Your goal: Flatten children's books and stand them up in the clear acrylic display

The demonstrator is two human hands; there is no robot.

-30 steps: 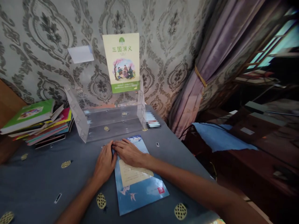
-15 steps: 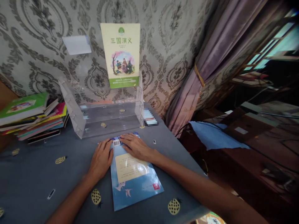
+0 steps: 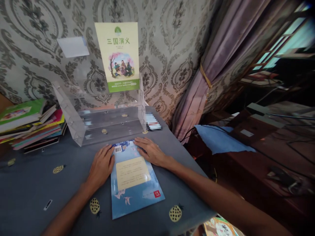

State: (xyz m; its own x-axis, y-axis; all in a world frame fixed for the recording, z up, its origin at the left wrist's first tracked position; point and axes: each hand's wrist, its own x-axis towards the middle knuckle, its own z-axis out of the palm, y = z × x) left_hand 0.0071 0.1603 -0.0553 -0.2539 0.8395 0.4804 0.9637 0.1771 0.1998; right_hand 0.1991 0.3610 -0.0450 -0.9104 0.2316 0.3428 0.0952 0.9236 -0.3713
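Observation:
A blue book (image 3: 137, 206) lies on the cloth-covered table, its back cover up with a barcode, a cream text panel and a red mark. My left hand (image 3: 100, 164) rests at its far left corner, fingers stretched forward and thumb along the left edge. Across from it, my right hand (image 3: 151, 151) lies over the far right corner, fingers extended and touching the cover. Beyond the hands stands a clear acrylic book stand (image 3: 78, 129). A cream and green book (image 3: 120, 55) stands upright in its back tier, on the right.
On the left is a stack of books (image 3: 36, 123). A blurred-out item (image 3: 153, 122) lies right of the stand. Past the table's right edge are a tied curtain (image 3: 190, 95), a blue cloth (image 3: 216, 139) and dark furniture with cables. Another colourful book (image 3: 219, 227) shows at the bottom right.
My right hand has slid right, from the middle of the book's far edge to its far right corner, uncovering more of the top. The whole view has shifted slightly.

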